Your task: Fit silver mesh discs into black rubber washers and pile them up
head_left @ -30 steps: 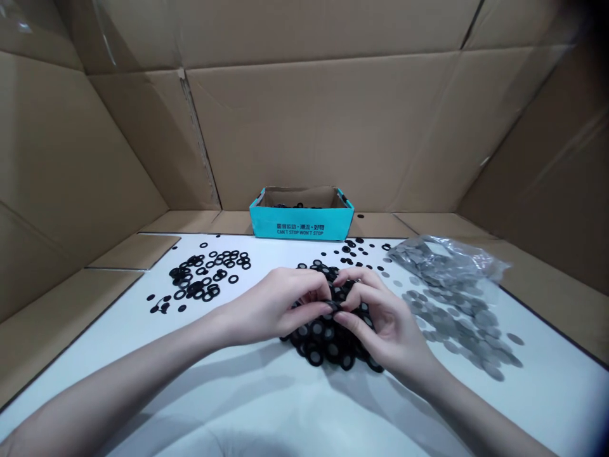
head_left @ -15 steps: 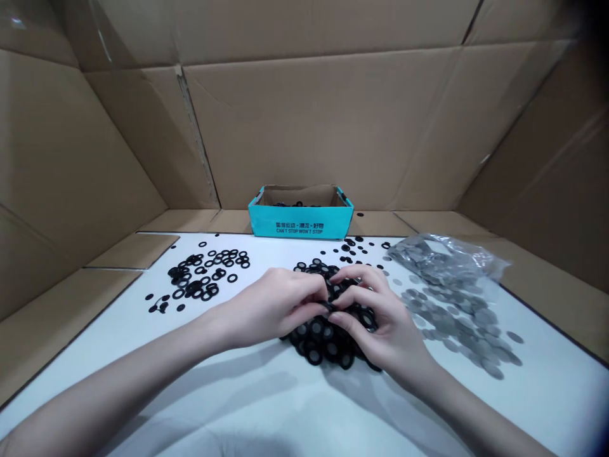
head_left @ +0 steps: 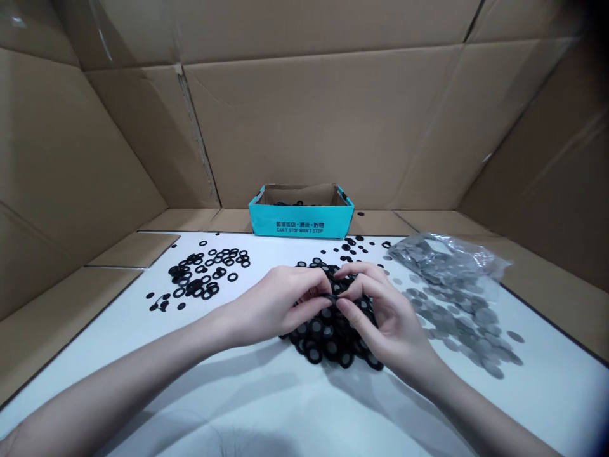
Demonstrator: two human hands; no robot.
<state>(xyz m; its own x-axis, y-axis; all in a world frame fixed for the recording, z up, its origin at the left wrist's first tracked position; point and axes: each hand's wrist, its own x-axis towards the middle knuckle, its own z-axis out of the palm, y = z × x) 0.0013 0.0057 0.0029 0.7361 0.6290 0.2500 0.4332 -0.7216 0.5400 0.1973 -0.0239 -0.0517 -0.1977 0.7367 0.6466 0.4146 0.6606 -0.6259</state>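
Observation:
Both hands meet over a heap of black rings with grey centres (head_left: 316, 329) in the middle of the white table. My left hand (head_left: 285, 301) pinches the left edge of a small black ring (head_left: 332, 297), thumb below and fingers curled above. From the right, my right hand (head_left: 387, 311) grips the same ring's other edge between thumb and fingertips. The ring is seen nearly edge-on, so whether it has a disc in it cannot be made out. The hands hide part of the heap.
Loose black rings (head_left: 232, 277) and small black pieces lie at the left. Thin grey discs (head_left: 485, 316) spread at the right before a clear plastic bag (head_left: 457, 257) of discs. A turquoise box (head_left: 302, 221) stands at the back. Cardboard walls (head_left: 304, 127) surround the table (head_left: 228, 406).
Both hands have risen slightly away from me with the ring between them, and the right has shifted a little to the right.

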